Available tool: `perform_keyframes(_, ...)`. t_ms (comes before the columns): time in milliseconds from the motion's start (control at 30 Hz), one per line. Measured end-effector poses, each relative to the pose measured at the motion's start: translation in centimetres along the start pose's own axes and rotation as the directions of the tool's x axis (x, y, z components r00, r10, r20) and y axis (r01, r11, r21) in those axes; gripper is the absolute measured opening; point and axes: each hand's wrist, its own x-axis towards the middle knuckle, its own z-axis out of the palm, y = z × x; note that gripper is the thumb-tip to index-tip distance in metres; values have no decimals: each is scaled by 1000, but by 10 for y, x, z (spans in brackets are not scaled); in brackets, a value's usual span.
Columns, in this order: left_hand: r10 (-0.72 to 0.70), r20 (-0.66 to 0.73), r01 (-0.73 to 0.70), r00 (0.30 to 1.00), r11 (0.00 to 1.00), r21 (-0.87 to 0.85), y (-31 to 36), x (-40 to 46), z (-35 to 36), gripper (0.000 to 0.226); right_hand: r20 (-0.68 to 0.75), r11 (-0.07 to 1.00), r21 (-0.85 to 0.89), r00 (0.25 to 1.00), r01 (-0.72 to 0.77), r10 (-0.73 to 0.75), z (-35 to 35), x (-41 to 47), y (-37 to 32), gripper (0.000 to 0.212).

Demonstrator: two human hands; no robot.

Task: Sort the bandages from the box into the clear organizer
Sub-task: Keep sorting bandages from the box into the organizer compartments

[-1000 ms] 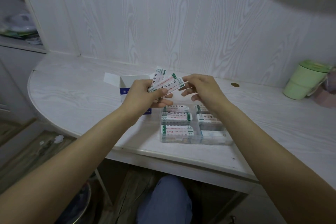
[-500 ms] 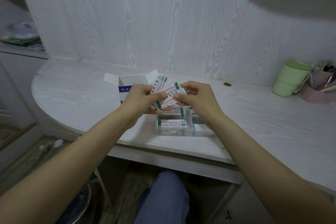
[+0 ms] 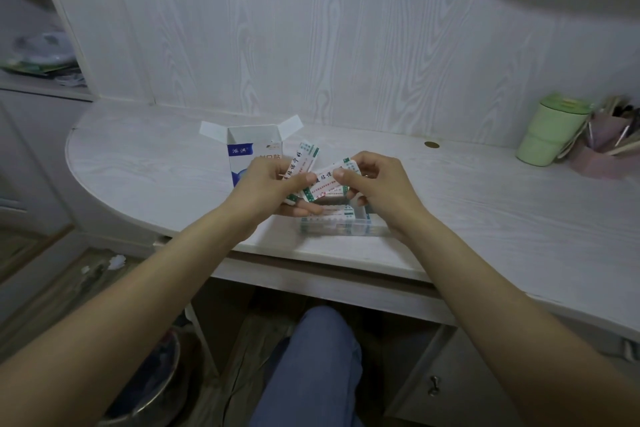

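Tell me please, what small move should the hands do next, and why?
Probably the right hand should pull the front bandage free and lower it into the clear organizer just below. Both hands pinch that bandage now, the left hand also holds more bandages fanned behind it, and the organizer already has bandages lying flat inside.

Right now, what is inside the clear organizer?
The clear organizer holds wrapped bandages in its near part. Both hands cover the rest, so its far part cannot be seen.
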Motion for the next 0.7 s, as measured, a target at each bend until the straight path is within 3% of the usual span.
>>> perform_keyframes(133,9,70,-11,998,999,30,-1,-1,0,8,18,999,48,1000,24,-25,-1,-3,-2,16)
perform_keyframes(233,70,10,-71,998,986,154,-4,2,-5,6,-13,999,2,999,47,-47,2,-4,-4,5)
perform_keyframes(333,162,-74,-130,984,938,322,-10,6,-11,4,-80,994,-98,996,37,-45,7,0,2,10)
perform_keyframes(467,199,-158,-129,967,920,370,-18,12,-17,6,-89,963,-270,996,2,-27,10,4,14,12)
perform_keyframes(700,133,-142,-76,981,932,354,-23,15,-15,21,-80,763,-646,996,-14,-50,15,0,17,9)
